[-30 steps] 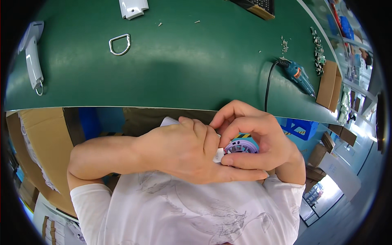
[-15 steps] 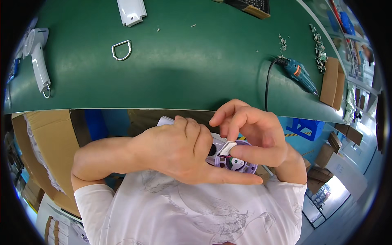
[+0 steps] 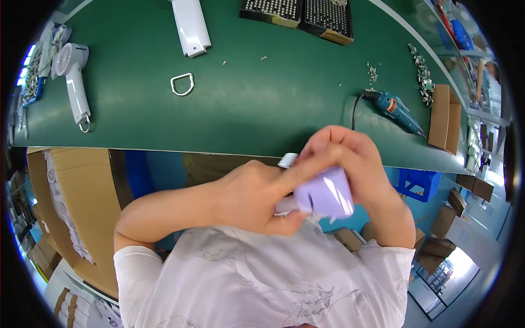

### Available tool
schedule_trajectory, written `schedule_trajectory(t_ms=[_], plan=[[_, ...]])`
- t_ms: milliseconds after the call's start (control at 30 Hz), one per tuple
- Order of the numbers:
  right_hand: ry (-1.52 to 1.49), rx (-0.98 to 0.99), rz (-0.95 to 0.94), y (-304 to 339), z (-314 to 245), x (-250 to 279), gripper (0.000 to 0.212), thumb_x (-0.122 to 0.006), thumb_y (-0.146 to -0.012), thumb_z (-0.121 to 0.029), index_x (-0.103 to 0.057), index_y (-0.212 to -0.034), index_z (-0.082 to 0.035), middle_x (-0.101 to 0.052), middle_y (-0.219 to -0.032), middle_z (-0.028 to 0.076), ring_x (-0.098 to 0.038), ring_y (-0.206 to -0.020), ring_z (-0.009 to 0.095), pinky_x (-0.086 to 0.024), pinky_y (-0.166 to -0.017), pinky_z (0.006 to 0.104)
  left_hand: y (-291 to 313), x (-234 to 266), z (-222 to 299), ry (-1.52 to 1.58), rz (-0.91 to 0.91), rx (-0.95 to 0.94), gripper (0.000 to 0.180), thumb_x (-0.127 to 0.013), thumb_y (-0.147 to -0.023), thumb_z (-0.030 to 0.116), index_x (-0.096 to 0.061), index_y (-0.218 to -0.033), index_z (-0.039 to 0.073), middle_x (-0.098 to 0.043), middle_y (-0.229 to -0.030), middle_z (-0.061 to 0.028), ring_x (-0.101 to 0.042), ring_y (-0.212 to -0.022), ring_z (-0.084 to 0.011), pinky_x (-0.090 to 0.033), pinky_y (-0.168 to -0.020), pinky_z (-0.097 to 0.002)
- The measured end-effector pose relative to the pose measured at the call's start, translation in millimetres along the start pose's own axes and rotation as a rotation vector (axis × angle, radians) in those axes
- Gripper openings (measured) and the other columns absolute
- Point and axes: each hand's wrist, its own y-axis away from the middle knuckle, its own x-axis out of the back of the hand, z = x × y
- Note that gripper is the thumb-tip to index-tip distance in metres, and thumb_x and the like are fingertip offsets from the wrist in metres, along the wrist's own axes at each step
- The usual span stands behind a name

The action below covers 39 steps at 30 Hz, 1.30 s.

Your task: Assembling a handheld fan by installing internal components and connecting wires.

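Note:
In front of my chest, above the shirt, I hold a lavender plastic device housing (image 3: 331,194), its smooth glossy side facing up. My left hand (image 3: 246,194) is closed around its narrower part, with the index finger stretched across the top and the thumb underneath. Against the housing's far right side, my right hand (image 3: 361,158) is curled, its fingers bent near the left fingertips. A small white part (image 3: 288,159) shows beside the fingers; which piece it belongs to, I cannot tell. The inside of the housing is hidden.
On the green table (image 3: 235,120) lie a metal D-ring (image 3: 183,85), a white casing (image 3: 191,30), a white handheld device (image 3: 76,90), loose screws (image 3: 372,74) and a teal electric screwdriver (image 3: 402,112). Black trays (image 3: 328,22) stand at the back. A cardboard carton (image 3: 82,202) is at left.
The housing has been turned over, so its open inside no longer shows. The white connector piece that my right fingers pinched is out of sight. My right hand now grips the housing.

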Motion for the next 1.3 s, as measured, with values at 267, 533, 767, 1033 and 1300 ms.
schedule_trajectory(t_ms=[267,533,767,1033,1300], plan=[[0.1,0.531,0.175,-4,-7,-3,0.036,-0.047,-0.106,-0.02,-0.057,-0.13,0.005,-0.067,-0.115,0.015,-0.067,-0.091,0.017,-0.055,-0.069,0.0282,-22,12,24,1.077,0.34,0.59,0.059,-0.042,-0.107,0.019,-0.018,-0.161,0.019,-0.065,-0.101,-0.0097,-0.064,-0.058,-0.0148,-0.056,-0.049,-0.0302],[0.474,1.02,0.071,-13,0,4,0.054,-0.064,-0.087,0.004,-0.051,-0.138,0.009,-0.053,-0.138,0.024,-0.06,-0.12,0.029,-0.055,-0.093,0.0379,-29,12,27,1.027,0.299,0.689,0.047,-0.039,-0.102,0.041,-0.043,-0.132,0.004,-0.064,-0.076,-0.0215,-0.063,-0.045,-0.0317,-0.053,-0.04,-0.0396],[0.117,0.857,0.011,-15,14,4,0.043,-0.057,-0.093,0.009,-0.054,-0.135,0.011,-0.057,-0.133,0.02,-0.063,-0.114,0.024,-0.056,-0.092,0.0329,-35,12,32,1.021,0.27,0.764,0.048,-0.036,-0.101,0.045,-0.043,-0.122,0.002,-0.061,-0.062,-0.0263,-0.063,-0.044,-0.0357,-0.053,-0.04,-0.0412],[-0.072,0.605,0.11,-11,16,3,0.044,-0.065,-0.088,0.007,-0.06,-0.131,0.009,-0.07,-0.115,0.017,-0.069,-0.096,0.02,-0.059,-0.074,0.03,-31,3,27,1.009,0.299,0.68,0.043,-0.037,-0.104,0.038,-0.046,-0.124,0.0,-0.062,-0.076,-0.0179,-0.065,-0.052,-0.0267,-0.056,-0.043,-0.0374],[-0.029,0.564,0.074,-18,9,7,0.042,-0.064,-0.086,0.011,-0.064,-0.128,0.005,-0.068,-0.112,0.013,-0.068,-0.085,0.014,-0.058,-0.073,0.0254,-26,2,28,0.995,0.375,0.655,0.047,-0.036,-0.106,0.035,-0.039,-0.138,0.0,-0.063,-0.088,-0.0186,-0.068,-0.06,-0.0258,-0.058,-0.046,-0.0376]])
